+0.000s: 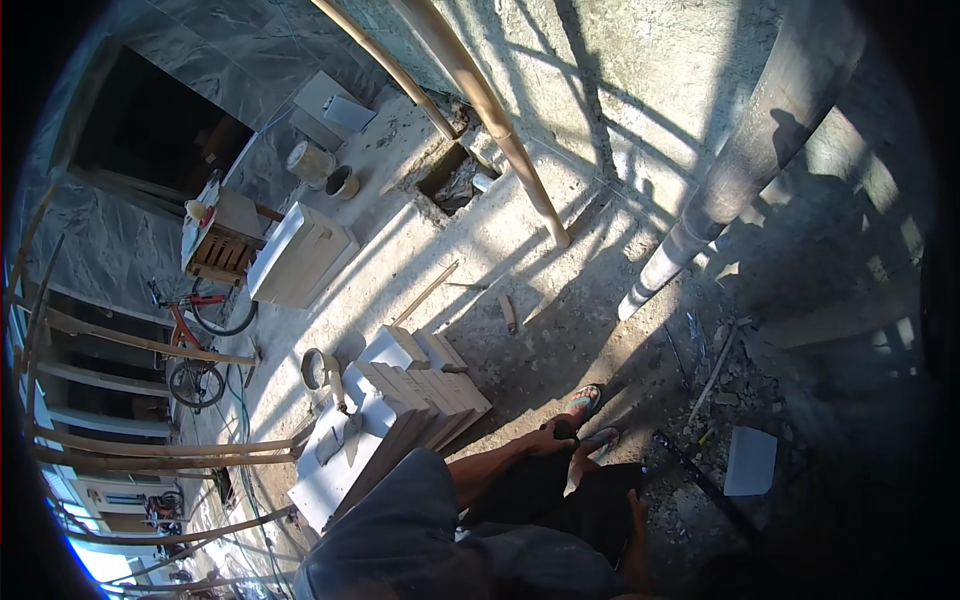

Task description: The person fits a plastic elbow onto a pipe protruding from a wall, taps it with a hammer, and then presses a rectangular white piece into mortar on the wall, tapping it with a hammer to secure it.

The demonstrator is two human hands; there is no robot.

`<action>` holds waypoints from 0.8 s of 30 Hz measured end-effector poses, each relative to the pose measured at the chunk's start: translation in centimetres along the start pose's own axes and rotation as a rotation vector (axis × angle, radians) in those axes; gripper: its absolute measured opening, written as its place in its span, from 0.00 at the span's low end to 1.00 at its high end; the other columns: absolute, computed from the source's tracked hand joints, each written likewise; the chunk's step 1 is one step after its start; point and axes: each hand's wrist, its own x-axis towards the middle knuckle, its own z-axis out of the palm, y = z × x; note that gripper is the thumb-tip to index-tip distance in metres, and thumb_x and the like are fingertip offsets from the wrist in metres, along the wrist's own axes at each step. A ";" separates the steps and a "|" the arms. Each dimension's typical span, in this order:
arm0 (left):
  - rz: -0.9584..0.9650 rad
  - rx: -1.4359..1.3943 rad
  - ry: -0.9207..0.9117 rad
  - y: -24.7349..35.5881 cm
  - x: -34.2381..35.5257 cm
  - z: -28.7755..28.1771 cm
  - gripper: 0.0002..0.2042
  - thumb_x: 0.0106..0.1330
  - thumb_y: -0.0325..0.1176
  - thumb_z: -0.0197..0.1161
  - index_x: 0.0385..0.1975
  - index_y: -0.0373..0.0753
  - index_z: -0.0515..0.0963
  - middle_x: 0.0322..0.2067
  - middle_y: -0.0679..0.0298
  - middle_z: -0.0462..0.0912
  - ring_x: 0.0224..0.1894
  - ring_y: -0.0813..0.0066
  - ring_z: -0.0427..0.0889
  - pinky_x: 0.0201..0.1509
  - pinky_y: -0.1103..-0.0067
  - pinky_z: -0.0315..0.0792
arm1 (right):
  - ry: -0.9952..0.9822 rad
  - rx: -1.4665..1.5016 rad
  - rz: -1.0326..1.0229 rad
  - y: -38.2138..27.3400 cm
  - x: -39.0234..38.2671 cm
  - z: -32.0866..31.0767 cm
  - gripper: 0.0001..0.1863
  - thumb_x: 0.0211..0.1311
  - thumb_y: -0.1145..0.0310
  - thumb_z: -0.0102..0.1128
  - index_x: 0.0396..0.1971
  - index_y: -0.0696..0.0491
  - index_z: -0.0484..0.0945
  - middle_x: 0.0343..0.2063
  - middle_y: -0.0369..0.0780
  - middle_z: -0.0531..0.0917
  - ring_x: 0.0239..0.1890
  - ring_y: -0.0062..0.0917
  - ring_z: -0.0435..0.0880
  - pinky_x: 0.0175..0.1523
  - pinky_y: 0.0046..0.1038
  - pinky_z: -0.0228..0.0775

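My left hand (pixel 545 440) is at the front of my dark shorts (pixel 520 490), its fingers curled at a small black thing (pixel 565 430); whether that is cloth or an object I cannot make out. Lower and to the right, my right hand (pixel 637 512) hangs beside the shorts' leg, partly in shadow, its fingers unclear. Left of my left arm stands a stack of pale blocks (pixel 430 400). A trowel (pixel 345 432) with grey mortar on it lies on the stack, next to a round container (pixel 318 370).
A thick grey pipe (pixel 720 190) slants down at the right. Bamboo poles (pixel 510 150) lean near an open pit (pixel 455 180). More white blocks (pixel 300 255), buckets (pixel 310 165) and a red bicycle (pixel 195 335) stand at left. Rubble, a dark bar (pixel 705 485) and a white block (pixel 750 460) lie right.
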 end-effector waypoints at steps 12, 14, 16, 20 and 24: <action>0.221 -0.129 0.153 -5.6 6.2 1.6 0.61 0.53 0.68 0.66 0.77 0.37 0.40 0.70 0.38 0.60 0.70 0.42 0.65 0.74 0.61 0.59 | 0.000 0.413 0.074 -12.1 -5.6 -5.4 0.32 0.73 0.41 0.48 0.48 0.57 0.83 0.39 0.40 0.84 0.41 0.26 0.82 0.46 0.33 0.74; 0.161 -0.140 0.104 -2.3 3.6 0.8 0.59 0.54 0.67 0.66 0.77 0.41 0.42 0.69 0.38 0.62 0.70 0.43 0.66 0.73 0.62 0.61 | -0.006 0.246 0.105 -13.5 -6.9 -7.4 0.27 0.73 0.47 0.49 0.49 0.57 0.82 0.42 0.40 0.83 0.44 0.25 0.81 0.46 0.33 0.74; 0.147 -0.203 0.141 -1.7 1.9 -0.1 0.57 0.55 0.66 0.66 0.78 0.43 0.42 0.69 0.39 0.63 0.70 0.43 0.66 0.73 0.62 0.61 | -0.026 0.281 0.182 -11.6 -5.3 -8.4 0.24 0.73 0.51 0.49 0.52 0.55 0.81 0.44 0.39 0.83 0.46 0.27 0.81 0.47 0.32 0.74; 0.151 -0.356 0.261 -2.3 -0.9 -1.3 0.45 0.64 0.57 0.64 0.76 0.47 0.51 0.64 0.43 0.71 0.66 0.48 0.71 0.69 0.65 0.65 | -0.018 0.107 0.212 -16.2 -5.3 -9.8 0.24 0.71 0.50 0.53 0.54 0.54 0.80 0.46 0.41 0.84 0.45 0.31 0.85 0.48 0.33 0.76; 0.374 -0.617 0.477 -6.8 -0.4 0.5 0.39 0.68 0.54 0.61 0.74 0.39 0.57 0.63 0.47 0.73 0.63 0.53 0.75 0.70 0.67 0.64 | -0.037 0.103 0.268 -18.3 -3.7 -10.8 0.23 0.70 0.51 0.54 0.52 0.55 0.80 0.36 0.43 0.85 0.34 0.30 0.85 0.38 0.32 0.75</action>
